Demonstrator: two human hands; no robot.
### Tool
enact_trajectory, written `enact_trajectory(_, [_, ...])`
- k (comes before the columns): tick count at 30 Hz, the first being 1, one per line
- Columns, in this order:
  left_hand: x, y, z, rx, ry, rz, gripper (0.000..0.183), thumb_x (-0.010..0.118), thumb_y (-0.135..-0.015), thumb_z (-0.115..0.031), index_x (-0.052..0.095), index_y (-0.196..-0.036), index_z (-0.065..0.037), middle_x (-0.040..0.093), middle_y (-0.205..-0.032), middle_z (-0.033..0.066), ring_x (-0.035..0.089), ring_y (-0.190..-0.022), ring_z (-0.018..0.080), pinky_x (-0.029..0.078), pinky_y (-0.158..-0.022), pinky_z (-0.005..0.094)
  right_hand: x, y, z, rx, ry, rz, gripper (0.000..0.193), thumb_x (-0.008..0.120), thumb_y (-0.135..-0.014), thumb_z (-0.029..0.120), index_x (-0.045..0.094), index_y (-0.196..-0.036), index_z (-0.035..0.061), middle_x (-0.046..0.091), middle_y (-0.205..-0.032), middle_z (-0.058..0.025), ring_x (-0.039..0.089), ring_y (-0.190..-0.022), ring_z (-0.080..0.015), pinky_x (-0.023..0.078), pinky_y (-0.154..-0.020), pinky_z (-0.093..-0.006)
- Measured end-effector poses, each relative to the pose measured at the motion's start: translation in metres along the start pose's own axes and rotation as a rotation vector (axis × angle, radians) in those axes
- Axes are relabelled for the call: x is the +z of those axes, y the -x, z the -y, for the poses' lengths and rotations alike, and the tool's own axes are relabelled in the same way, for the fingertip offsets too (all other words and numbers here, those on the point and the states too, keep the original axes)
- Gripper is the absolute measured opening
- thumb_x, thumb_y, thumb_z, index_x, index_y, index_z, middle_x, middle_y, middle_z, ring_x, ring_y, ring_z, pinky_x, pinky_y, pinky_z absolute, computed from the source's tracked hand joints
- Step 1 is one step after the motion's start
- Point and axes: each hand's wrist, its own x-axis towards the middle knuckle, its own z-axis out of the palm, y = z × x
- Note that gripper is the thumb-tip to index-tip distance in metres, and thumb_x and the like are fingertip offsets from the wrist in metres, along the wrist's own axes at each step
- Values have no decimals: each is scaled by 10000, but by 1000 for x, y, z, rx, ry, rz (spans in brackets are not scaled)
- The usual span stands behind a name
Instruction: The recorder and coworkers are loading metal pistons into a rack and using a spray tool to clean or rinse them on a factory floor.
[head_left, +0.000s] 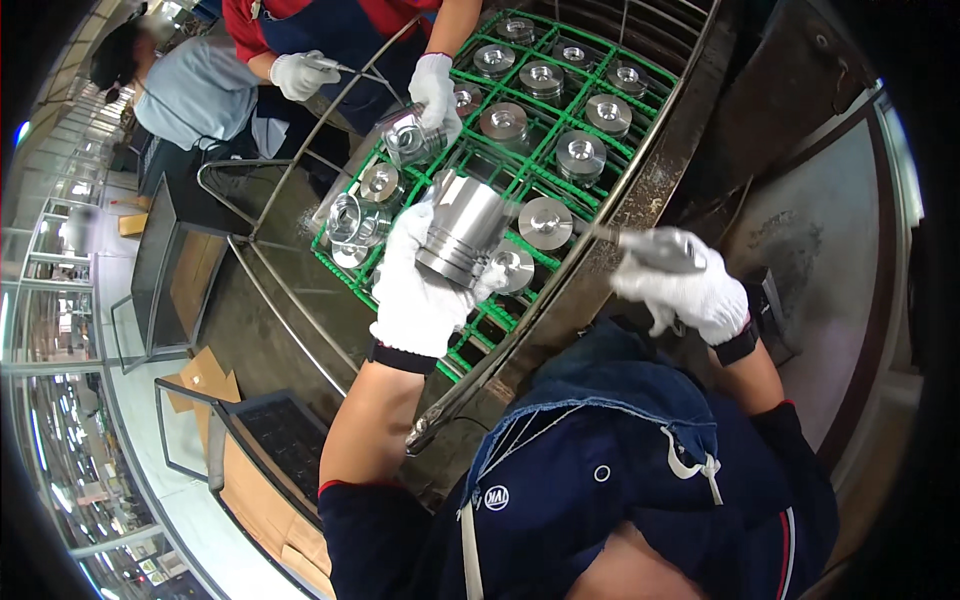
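Here we are over the green wire-grid crate [345, 273] in the middle of the frame, and the person's left hand [415, 285], in a white knitted glove, has its fingers wrapped around a shiny silver metal piston [465, 225]! That piston sits at the centre, tilted, its grooved end toward the bottom of the frame, right above the crate; whether it touches the wires, I can't tell. Over to centre right, the right hand [690, 290], gloved in white too, is a little blurred, but its fingers are closed around a grey metal hand tool [670, 250], the slim end pointing left toward the crate's edge. Round silver pistons [546, 222] stand in the crate's compartments, most of them toward the top, flat faces showing. And look at the top of the frame: a co-worker in red sleeves and a dark blue apron [345, 40] has one white-gloved hand [432, 92] gripping another silver piston [412, 138], while the other gloved hand [298, 77] clasps a slim metal tool [328, 65]. Upper left, there's a person in a light blue shirt [195, 95], and flat brown cardboard [265, 495] lies at lower left.
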Motion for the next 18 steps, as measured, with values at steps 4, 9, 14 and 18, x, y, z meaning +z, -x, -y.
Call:
enact_trajectory(4, [4, 5, 2, 96, -91, -52, 478, 534, -926, -404, 528, -1256, -59, 633, -1091, 196, 657, -845, 331, 618, -605, 479, -10, 1, -7, 64, 64, 89, 371, 804, -790, 256, 692, -1042, 8, 690, -799, -46, 538, -465, -85, 472, -410, -240])
enact_trajectory(9, [8, 21, 13, 603, -536, -125, 927, 756, -709, 57, 223, -1448, -111, 451, -1361, 163, 563, -1148, 281, 561, -881, 478, -32, 15, -31, -120, 195, 66, 501, 831, -753, 243, 635, -1143, -2, 706, -998, -110, 644, -637, -132, 562, -563, -312])
enact_trajectory(14, [12, 27, -4, 1559, -1803, -129, 769, 862, -576, -232, 542, -1244, -22, 417, -1336, 241, 456, -1181, 411, 436, -959, 506, -65, 8, -10, 19, 153, 71, 483, 787, -780, 173, 629, -1216, 41, 690, -812, -63, 673, -731, -171, 566, -661, -324])
enact_trajectory(18, [16, 31, -4, 1896, -1968, 71, 633, 858, -640, -196, 586, -1208, -265, 456, -1281, 133, 471, -1158, 358, 480, -912, 442, -64, 31, -26, -181, 52, 126, 272, 770, -783, 129, 678, -999, -10, 675, -747, -61, 615, -507, -128, 484, -406, -254])
